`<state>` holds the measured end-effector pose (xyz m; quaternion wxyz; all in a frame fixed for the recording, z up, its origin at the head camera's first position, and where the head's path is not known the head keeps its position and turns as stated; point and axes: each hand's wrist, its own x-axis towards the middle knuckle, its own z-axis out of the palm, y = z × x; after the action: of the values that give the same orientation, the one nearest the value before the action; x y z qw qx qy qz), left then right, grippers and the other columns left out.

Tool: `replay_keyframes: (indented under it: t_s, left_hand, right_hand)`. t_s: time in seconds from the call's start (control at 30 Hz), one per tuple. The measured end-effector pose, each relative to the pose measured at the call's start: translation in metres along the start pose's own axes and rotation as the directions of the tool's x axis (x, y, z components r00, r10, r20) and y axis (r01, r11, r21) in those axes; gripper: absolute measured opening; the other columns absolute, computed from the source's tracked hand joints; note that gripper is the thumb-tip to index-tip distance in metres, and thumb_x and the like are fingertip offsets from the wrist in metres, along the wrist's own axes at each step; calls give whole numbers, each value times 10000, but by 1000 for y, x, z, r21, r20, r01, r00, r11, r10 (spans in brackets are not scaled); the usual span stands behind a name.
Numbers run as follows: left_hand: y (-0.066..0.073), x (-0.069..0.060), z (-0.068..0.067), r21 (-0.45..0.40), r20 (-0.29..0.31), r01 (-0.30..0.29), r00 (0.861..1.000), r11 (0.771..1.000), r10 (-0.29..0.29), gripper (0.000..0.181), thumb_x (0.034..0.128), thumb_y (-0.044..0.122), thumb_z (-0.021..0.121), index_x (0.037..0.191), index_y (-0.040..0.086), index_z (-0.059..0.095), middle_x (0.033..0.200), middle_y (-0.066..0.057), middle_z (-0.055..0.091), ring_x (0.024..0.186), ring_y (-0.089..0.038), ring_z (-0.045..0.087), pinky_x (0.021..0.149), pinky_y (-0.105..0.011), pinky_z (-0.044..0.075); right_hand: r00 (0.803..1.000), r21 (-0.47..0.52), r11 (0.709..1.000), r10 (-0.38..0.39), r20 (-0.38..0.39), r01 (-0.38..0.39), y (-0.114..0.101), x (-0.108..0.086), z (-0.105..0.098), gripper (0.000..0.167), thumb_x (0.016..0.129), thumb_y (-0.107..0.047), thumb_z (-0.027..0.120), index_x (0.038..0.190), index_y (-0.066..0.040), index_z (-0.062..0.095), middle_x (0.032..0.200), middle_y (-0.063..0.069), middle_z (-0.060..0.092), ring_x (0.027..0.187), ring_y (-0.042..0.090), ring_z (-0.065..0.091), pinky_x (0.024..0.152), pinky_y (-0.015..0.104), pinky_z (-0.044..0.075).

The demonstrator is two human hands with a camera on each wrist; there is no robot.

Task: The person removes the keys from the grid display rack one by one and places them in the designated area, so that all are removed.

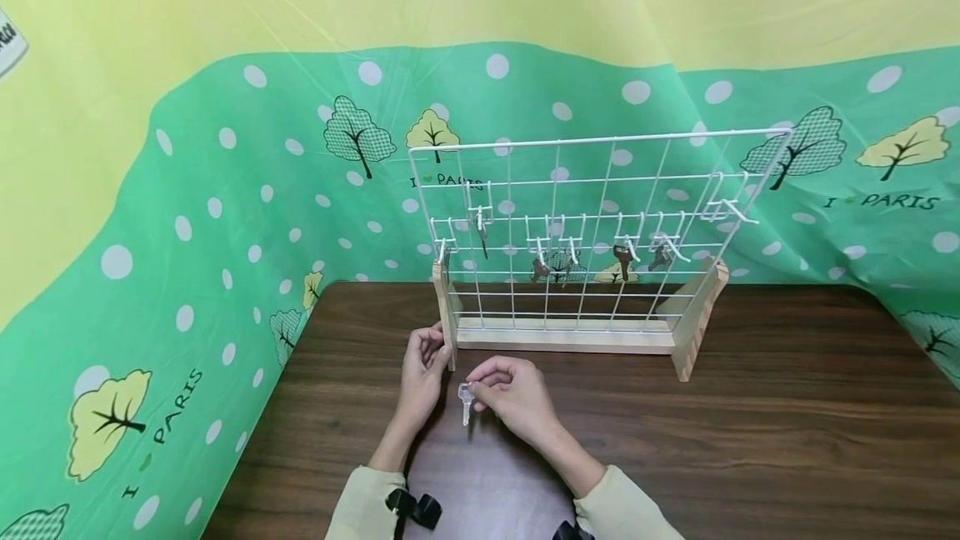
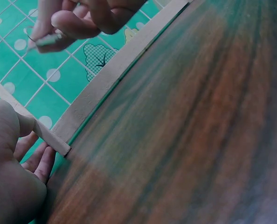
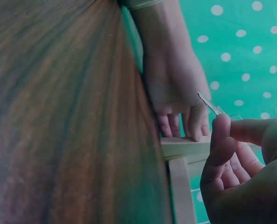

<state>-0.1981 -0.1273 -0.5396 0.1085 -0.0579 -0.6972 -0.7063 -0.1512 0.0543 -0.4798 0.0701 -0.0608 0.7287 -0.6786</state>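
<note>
In the head view my right hand (image 1: 517, 398) pinches a silvery key (image 1: 466, 402) that hangs blade down, in front of the rack's left end. The right wrist view shows the key (image 3: 209, 103) and a thin wire ring between thumb and forefinger of my right hand (image 3: 245, 172). My left hand (image 1: 422, 373) grips the foot of the rack's left wooden side (image 1: 444, 307); the left wrist view has this hand (image 2: 12, 163) with its thumb on one face of the wood and fingers behind. Several darker keys, one of them a brown key (image 1: 622, 260), hang from hooks on the white wire grid (image 1: 510, 294).
The rack's wooden base bar (image 1: 562, 338) and right wooden side (image 1: 697, 323) stand on a dark brown table (image 1: 810, 407). An unused-looking white hook (image 1: 723, 208) is at the grid's upper right. Patterned green and yellow cloth (image 1: 225, 257) surrounds the table's back and left.
</note>
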Motion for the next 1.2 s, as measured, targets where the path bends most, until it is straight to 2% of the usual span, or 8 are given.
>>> replay_keyframes:
  t_s: [0.17,0.37,0.5,0.87,1.1,1.2]
  left_hand:
    - [-1,1,0,-4,0,8,1000,1000,-8,190,1072,-104,579,1239,-120,490,1577,-322,551,1477,-452,532,1265,-558,415]
    - [-1,2,1,-6,0,8,1000,1000,-8,193,1073,-101,582,1240,-124,488,1573,-326,551,1479,-451,528,1263,-549,418]
    - [-1,3,2,-11,-4,15,1000,1000,-15,192,1070,-112,576,1240,-125,487,1571,-321,554,1484,-444,526,1271,-549,409]
    - [-1,0,0,-3,-3,0,1000,1000,0,179,1073,-112,570,1232,-127,488,1562,-332,558,1485,-456,525,1268,-584,401]
    - [-1,1,0,-4,-7,0,1000,1000,0,180,1072,-112,574,1230,-125,491,1557,-329,564,1478,-446,533,1261,-553,419]
    - [-2,1,0,-5,-6,-2,1000,1000,2,182,1069,-113,576,1230,-127,492,1556,-331,564,1477,-451,533,1257,-547,425]
  right_hand:
    - [1000,-4,1000,1,0,-1,8,1,0,62,924,64,796,985,51,792,850,155,809,660,209,752,541,188,538]
    - [1000,-8,1000,2,15,-2,15,3,-1,63,925,69,787,987,58,791,853,164,810,643,153,729,573,225,588]
    - [1000,-19,1000,-1,19,2,20,4,0,64,922,76,789,982,54,790,844,159,804,635,162,728,590,250,614]
    - [999,-32,999,-6,41,7,33,5,3,67,911,66,800,972,40,797,822,144,800,608,192,725,552,189,544]
    - [999,-78,996,-39,35,42,41,7,2,64,911,69,813,945,15,812,797,116,803,555,98,669,524,169,508]
    - [998,-135,989,-65,23,68,45,7,3,86,905,67,829,927,-16,824,772,67,797,545,63,655,513,164,500]
